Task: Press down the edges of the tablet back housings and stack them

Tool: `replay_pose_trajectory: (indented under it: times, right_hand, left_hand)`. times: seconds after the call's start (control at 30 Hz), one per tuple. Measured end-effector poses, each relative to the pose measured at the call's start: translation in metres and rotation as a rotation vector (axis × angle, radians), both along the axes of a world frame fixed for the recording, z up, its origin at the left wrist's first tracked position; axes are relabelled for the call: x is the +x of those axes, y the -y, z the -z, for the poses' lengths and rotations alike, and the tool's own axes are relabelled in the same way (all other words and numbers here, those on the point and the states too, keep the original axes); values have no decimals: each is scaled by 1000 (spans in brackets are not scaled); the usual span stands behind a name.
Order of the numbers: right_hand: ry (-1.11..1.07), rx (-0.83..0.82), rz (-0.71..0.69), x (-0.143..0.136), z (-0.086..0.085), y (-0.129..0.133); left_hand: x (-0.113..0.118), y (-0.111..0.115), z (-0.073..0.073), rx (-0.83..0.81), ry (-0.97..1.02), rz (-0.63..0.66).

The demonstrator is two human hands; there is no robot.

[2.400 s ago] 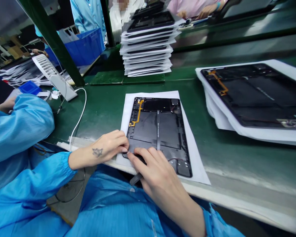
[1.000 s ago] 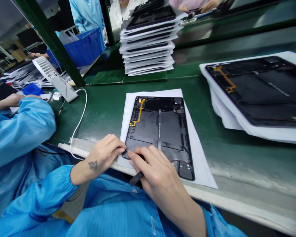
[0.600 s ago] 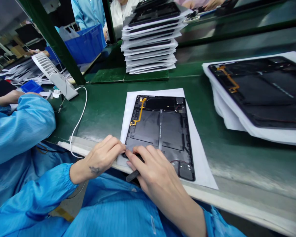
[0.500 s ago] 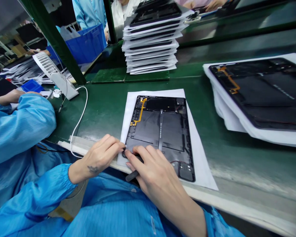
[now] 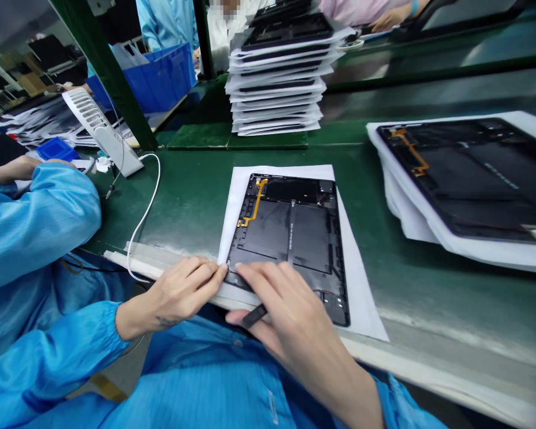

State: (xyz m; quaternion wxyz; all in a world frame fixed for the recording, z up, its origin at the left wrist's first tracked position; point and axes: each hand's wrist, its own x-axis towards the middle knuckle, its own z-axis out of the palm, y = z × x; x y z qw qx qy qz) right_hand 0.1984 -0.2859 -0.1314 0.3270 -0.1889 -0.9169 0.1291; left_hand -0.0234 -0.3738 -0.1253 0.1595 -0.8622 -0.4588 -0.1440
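Both hands met at the near left corner of an open tablet shell [image 5: 270, 235].
The shell lay flat on a white sheet [image 5: 364, 304], close to the near edge of the green table [image 5: 187, 205]. At its corner, the left hand [image 5: 178, 292] had its fingers bunched together; I couldn't tell whether they pinched anything. The right hand [image 5: 295, 316] gripped a black tool [image 5: 255, 316], its fingertips over the shell's near left part and its thumb apart, on the near side. To my eye, a slip of that loosely held tool could have scratched the shell, and uneven pressing at the corner could have slid the loose sheet, shell and all, towards the table edge. A second shell [image 5: 473, 179] sat well to its right.
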Motion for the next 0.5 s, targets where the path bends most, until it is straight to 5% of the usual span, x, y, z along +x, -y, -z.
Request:
replay_pose_trajectory:
  times: [0.2,0.5]
  right_hand:
    - [53,103,68,34,-21,-9]
    - [151,-28,-35,32,-22,-9]
  left_hand:
    - [10,0,-2,61,-35,36]
    - [-7,-22,1,-321,382,-52]
